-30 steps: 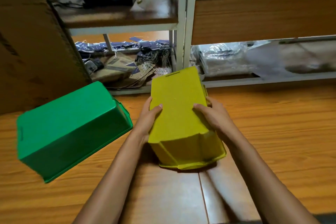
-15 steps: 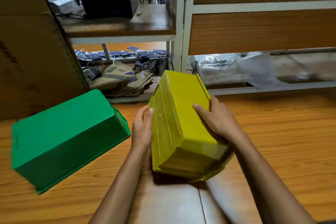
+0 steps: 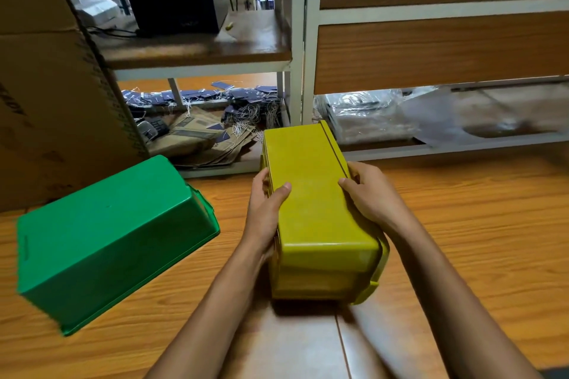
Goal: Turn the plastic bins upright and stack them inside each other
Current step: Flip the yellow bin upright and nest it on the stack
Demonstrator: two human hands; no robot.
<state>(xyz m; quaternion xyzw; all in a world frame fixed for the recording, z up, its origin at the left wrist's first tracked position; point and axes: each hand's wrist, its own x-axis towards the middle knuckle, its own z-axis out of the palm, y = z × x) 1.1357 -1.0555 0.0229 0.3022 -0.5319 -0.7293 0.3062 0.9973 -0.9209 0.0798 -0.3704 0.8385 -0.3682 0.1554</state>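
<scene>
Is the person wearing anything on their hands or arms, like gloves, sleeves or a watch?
No. The left hand and right hand are bare, without gloves, rings or a watch, and both forearms are uncovered as far as the picture shows; no sleeve is in view.

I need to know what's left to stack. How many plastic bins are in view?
2. The yellow bin is held between the left hand and the right hand. The green bin lies overturned on the floor to the left. None other shows.

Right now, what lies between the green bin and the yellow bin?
In the head view, only the left hand gripping the yellow bin and bare wooden floor beside the green bin.
</scene>
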